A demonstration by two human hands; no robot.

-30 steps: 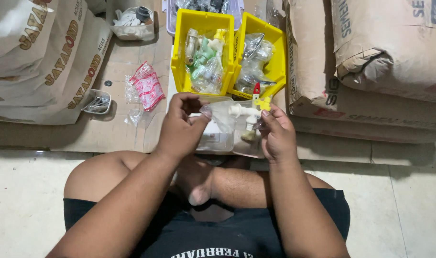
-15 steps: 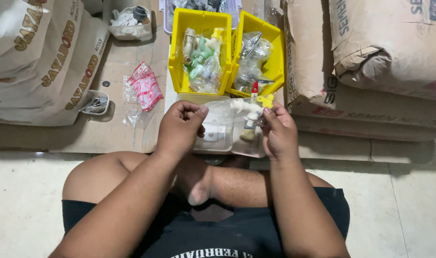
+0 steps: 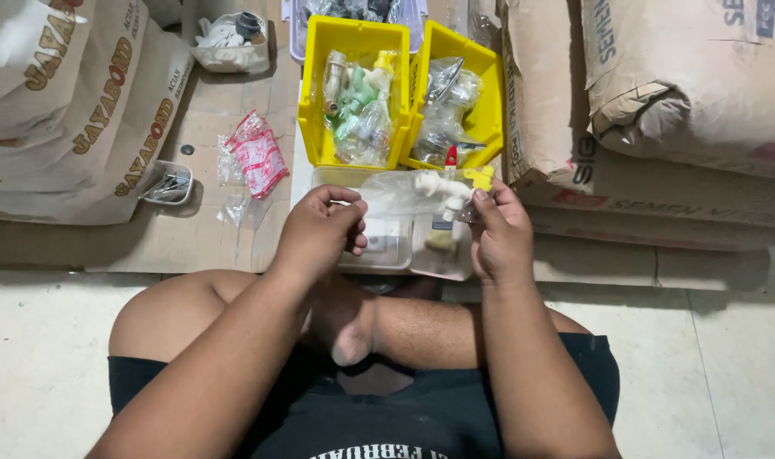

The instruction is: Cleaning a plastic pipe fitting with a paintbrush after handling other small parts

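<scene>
Both hands hold a clear plastic bag [image 3: 396, 197] with a white tap [image 3: 438, 190] inside, above a clear tray [image 3: 387, 251]: the left hand [image 3: 319, 234] pinches its edge, the right hand [image 3: 498, 234] grips the tap end. That thin pinch could slip, dropping the tap. Around lie cardboard flooring [image 3: 209, 238], two yellow bins [image 3: 353, 93] and stacked sacks [image 3: 676, 110].

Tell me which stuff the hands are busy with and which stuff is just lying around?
Busy with:
- left hand and right hand, holding a clear plastic bag
- white plastic tap in that bag
- clear tray under the hands

Lying around:
- two yellow bins of bagged fittings
- red-and-white packet
- small clear tub
- paper sacks
</scene>
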